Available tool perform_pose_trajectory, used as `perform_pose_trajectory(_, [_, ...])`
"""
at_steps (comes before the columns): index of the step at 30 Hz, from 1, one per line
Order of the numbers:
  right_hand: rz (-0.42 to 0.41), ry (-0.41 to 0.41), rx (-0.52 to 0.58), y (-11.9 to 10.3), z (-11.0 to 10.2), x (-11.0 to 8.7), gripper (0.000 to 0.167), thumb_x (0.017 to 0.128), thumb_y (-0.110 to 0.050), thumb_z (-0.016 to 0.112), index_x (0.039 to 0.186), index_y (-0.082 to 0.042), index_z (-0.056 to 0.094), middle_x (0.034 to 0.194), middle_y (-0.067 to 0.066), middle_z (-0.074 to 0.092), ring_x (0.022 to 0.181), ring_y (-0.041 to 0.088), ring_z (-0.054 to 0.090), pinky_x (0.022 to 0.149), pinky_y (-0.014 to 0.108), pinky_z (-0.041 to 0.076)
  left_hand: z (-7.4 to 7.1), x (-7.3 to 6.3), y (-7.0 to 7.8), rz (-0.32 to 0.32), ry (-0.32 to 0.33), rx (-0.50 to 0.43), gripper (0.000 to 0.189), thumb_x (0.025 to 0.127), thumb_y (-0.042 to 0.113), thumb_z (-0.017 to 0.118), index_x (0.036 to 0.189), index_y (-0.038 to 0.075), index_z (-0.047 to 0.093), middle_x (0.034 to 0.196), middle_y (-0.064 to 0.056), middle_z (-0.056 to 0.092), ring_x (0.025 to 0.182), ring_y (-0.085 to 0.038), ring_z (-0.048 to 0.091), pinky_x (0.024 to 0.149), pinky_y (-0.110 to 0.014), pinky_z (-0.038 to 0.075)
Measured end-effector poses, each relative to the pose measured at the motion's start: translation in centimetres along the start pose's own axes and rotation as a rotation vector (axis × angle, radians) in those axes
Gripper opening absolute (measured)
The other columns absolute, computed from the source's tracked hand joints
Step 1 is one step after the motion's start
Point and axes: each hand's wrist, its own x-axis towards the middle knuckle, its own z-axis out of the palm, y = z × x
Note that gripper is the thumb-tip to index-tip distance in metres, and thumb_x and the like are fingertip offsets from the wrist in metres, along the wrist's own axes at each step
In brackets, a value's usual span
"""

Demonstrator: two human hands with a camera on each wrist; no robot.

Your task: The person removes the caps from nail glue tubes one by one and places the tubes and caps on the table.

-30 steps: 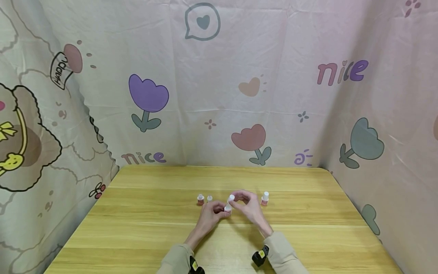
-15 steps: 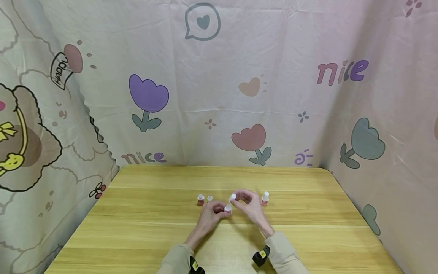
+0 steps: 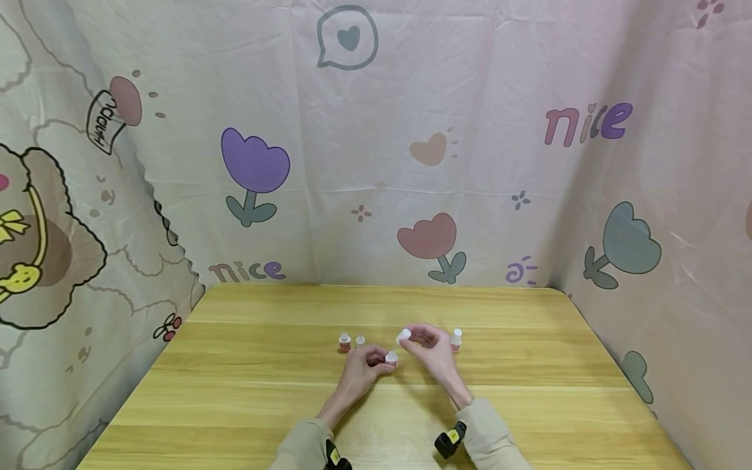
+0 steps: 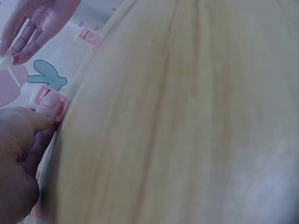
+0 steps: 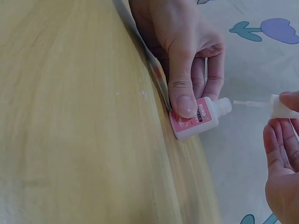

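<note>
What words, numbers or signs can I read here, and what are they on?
"nice", twice, on the pinkish cloth.
"HAPPY", apparently, slanting, on the left cloth.
Bottle in the left hand: label begins "M", otherwise too blurred.
Other bottles: print too small or blurred.
Yellow stickers on the wrist cameras: unreadable.

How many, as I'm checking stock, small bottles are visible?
4: one bottle in the left hand, two beyond it (one partly hidden), one past the right hand. More may be hidden.
</note>
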Motion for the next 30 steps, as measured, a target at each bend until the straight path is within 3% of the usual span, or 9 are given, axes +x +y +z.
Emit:
perform_pose_trajectory(5, [0.02, 0.031, 0.049, -0.11, -0.04, -0.09, 0.034, 0.083, 0.002, 0.077, 0.112, 0.015, 0.063, 0.107, 0.029, 0.071, 0.092, 0.011, 0.071, 0.087, 0.019, 0.056, -0.12, 0.0, -0.18, 0.015, -0.003, -0.019, 0.016, 0.078, -0.008, 0.078, 0.092, -0.007, 0.072, 0.087, -0.024, 0.076, 0.084, -0.039, 0.075, 0.074, -0.027, 0.059])
perform_pose_trajectory(11, [0.014, 0.07, 0.106, 0.04, 0.03, -0.24, 0.039, 0.083, 0.004, 0.076, 0.116, 0.017, 0.06, 0.103, 0.013, 0.074, 0.091, 0.007, 0.069, 0.087, 0.018, 0.056, -0.35, 0.01, -0.4, 0.041, -0.021, -0.057, 0.016, 0.078, -0.001, 0.081, 0.092, -0.002, 0.073, 0.087, -0.019, 0.078, 0.082, -0.027, 0.077, 0.074, -0.023, 0.059])
perform_pose_trajectory(17, [-0.002, 0.1, 0.146, 0.14, -0.1, -0.39, 0.041, 0.084, 0.006, 0.073, 0.12, 0.017, 0.057, 0.105, 0.002, 0.074, 0.092, 0.004, 0.068, 0.087, 0.017, 0.056, -0.45, -0.06, -0.26, 0.033, -0.026, -0.034, 0.016, 0.079, 0.001, 0.081, 0.093, 0.0, 0.073, 0.088, -0.016, 0.078, 0.081, -0.015, 0.076, 0.074, -0.019, 0.057])
perform_pose_trajectory(30, [0.044, 0.087, 0.215, 0.48, -0.41, -0.23, 0.042, 0.089, 0.009, 0.065, 0.127, 0.019, 0.052, 0.101, -0.01, 0.07, 0.094, 0.003, 0.067, 0.088, 0.017, 0.055, -0.4, 0.0, -0.46, 0.03, -0.019, -0.015, 0.016, 0.078, 0.001, 0.081, 0.093, 0.0, 0.074, 0.087, -0.015, 0.079, 0.08, -0.015, 0.076, 0.074, -0.019, 0.057])
